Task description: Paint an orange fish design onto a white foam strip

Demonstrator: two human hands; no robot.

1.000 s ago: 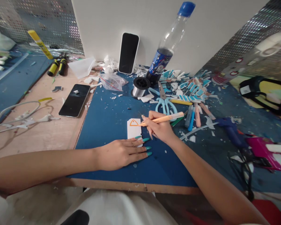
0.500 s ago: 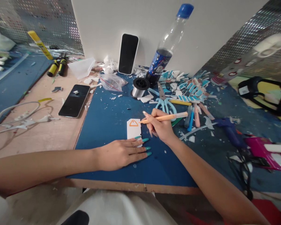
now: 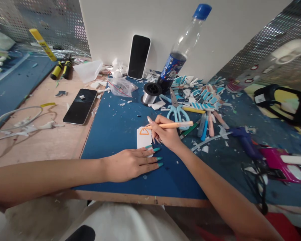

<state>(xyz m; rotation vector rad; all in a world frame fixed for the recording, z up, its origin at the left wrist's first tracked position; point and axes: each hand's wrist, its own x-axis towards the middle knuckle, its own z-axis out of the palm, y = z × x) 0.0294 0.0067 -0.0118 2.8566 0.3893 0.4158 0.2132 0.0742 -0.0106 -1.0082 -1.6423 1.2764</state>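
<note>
A small white card (image 3: 143, 142) lies on the blue mat (image 3: 110, 137), with an orange rounded outline drawn near its top. My left hand (image 3: 132, 163) rests flat over the lower part of the card, fingers stretched to the right. An orange marker pen (image 3: 173, 125) is pinched in my right hand (image 3: 165, 133), its tip at the top of the drawn outline. The lower end of the card is hidden under my left fingers.
Light-blue scissors (image 3: 177, 110), a wire spool (image 3: 150, 93) and a cola bottle (image 3: 173, 65) stand or lie beyond my hands. Foam scraps and markers spread to the right, near a glue gun (image 3: 245, 140). One phone (image 3: 80, 106) lies left; another phone (image 3: 139, 57) leans on the white board.
My right hand has shifted slightly left with the marker pen, bringing its tip from the card's right edge onto the top of the outline. My left hand stays in place.
</note>
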